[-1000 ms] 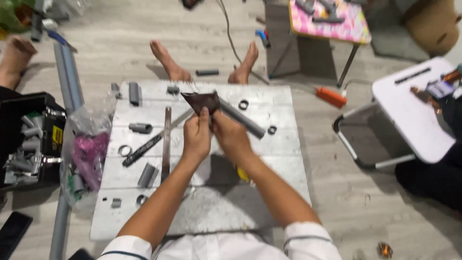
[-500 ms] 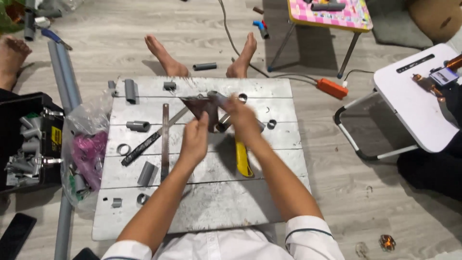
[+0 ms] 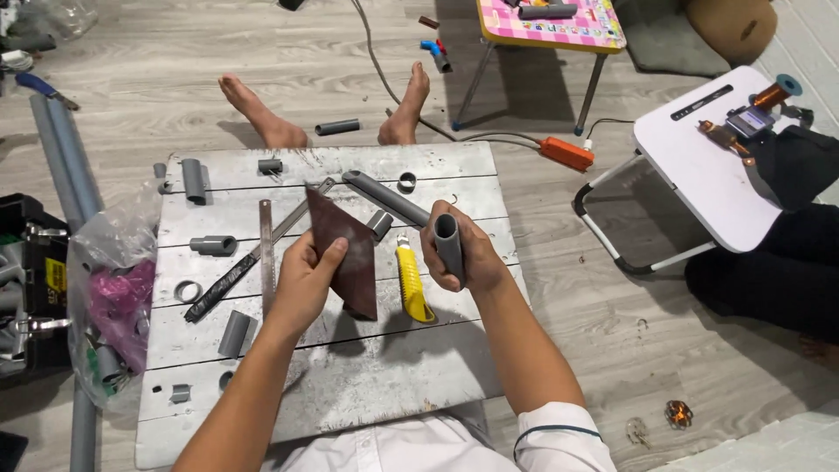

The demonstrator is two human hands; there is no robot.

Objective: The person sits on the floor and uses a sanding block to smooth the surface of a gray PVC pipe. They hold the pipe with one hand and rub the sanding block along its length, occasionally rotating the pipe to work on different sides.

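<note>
Where both met at the board's top, right hand (image 3: 459, 253) now grips a grey pipe (image 3: 449, 245) upright — left hand (image 3: 306, 280) holds sandpaper (image 3: 350, 253).

bright, even indoor light | soft short shadows | sharp focus | slight wide-angle edge bending

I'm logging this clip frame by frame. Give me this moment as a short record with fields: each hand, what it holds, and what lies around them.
left hand: holds a dark brown sheet of sandpaper, upright over the board
right hand: gripped around a short grey pipe piece, open end toward the camera
between the hands: yellow utility knife lying on the board
work surface: pale wooden board on the floor
near the left hand: steel ruler, hacksaw, grey pipe offcuts
far edge: two bare feet of another person
</note>
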